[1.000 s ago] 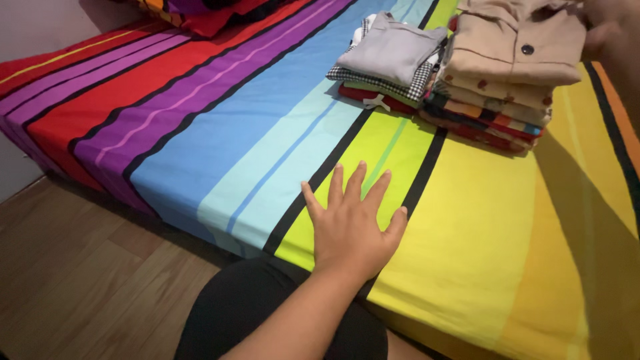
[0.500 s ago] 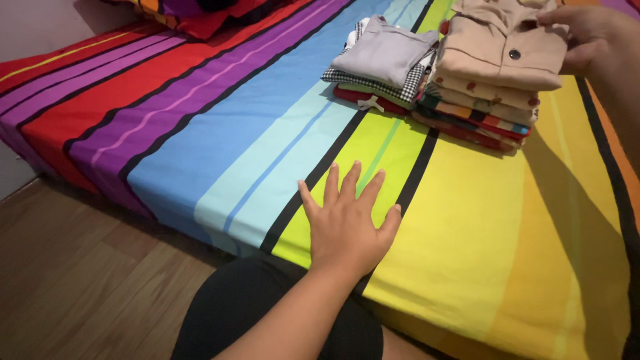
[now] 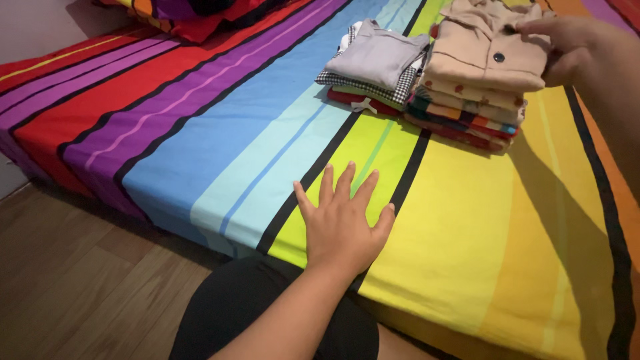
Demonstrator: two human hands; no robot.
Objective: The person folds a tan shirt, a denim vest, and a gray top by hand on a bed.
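Striped bed sheet [image 3: 220, 133] beside wood floor | your left hand [image 3: 343, 223] spread flat, bracing near the edge | your right hand [image 3: 567, 43] pinching the beige shirt [image 3: 487, 53] atop the taller folded stack [image 3: 467, 110], steadying it

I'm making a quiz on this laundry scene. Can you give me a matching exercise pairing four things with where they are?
Things:
1. left hand
2. right hand
3. grey garment
4. pillow

Places:
A. top of the shorter folded stack
B. far left corner of the bed
C. flat on the sheet's green stripe, near the bed edge
D. touching the beige shirt atop the taller stack

Pairs: 1-C, 2-D, 3-A, 4-B
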